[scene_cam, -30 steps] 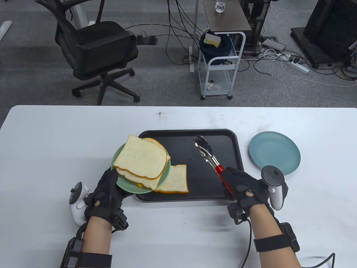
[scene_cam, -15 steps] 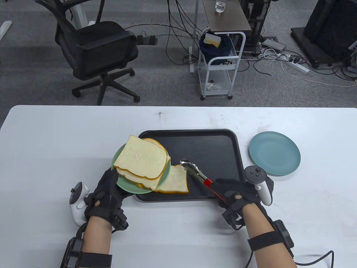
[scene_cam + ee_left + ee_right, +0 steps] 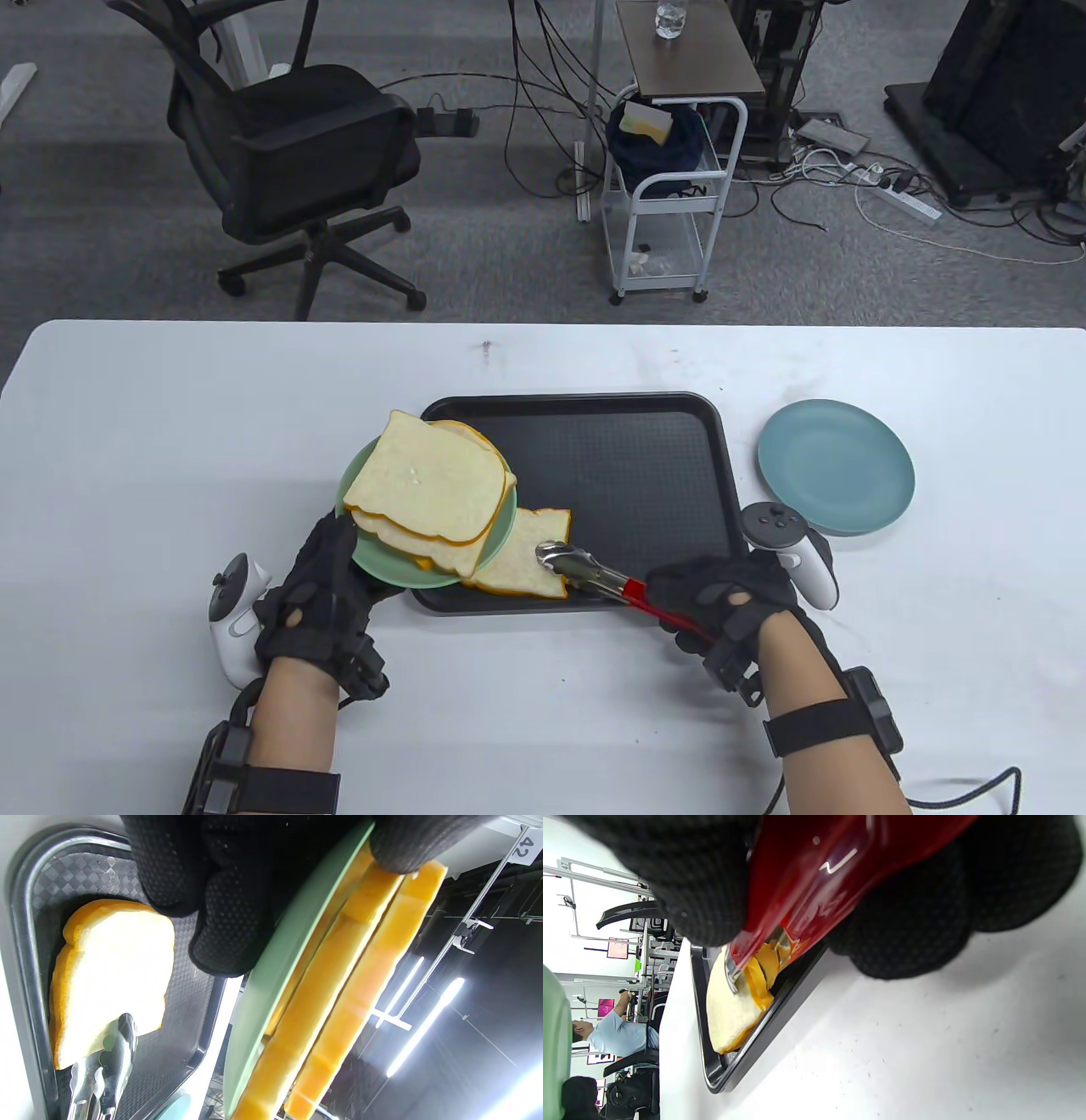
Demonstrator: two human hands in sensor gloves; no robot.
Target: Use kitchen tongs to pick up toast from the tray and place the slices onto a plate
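So the right hand point(image 3: 730, 594) has its fingers wrapped tight round the red handles of the kitchen tongs point(image 3: 598, 579), and the steel tips are clamped on the near right corner of the last toast slice point(image 3: 522, 562) lying on the black tray point(image 3: 628, 458). In the left wrist view you can see the tong tips point(image 3: 106, 1065) gripping the slice point(image 3: 110, 971) at its edge, one tip on top of the bread; the slice looks pretty much flat on the tray floor, can't tell if that corner is lifted at all. The left hand point(image 3: 318, 594) is holding the green plate point(image 3: 501, 531) by its near rim, thumb point(image 3: 396, 844) over the top edge and fingers point(image 3: 225, 921) curled under it, with the plate tilted and hanging over the tray's left front corner. Three toast slices point(image 3: 428, 488) are stacked on that plate, right past the left fingertips, and the stack overlaps the left edge of the slice in the tongs. A blue plate point(image 3: 836, 465) sits on the white table point(image 3: 170, 424) just right of the tray, beyond the right hand's knuckles, nothing on it. From the right wrist view it's mostly glove and the red handle point(image 3: 840, 870), with the slice point(image 3: 729, 1005) showing past the fingers in the tray corner point(image 3: 721, 1077).
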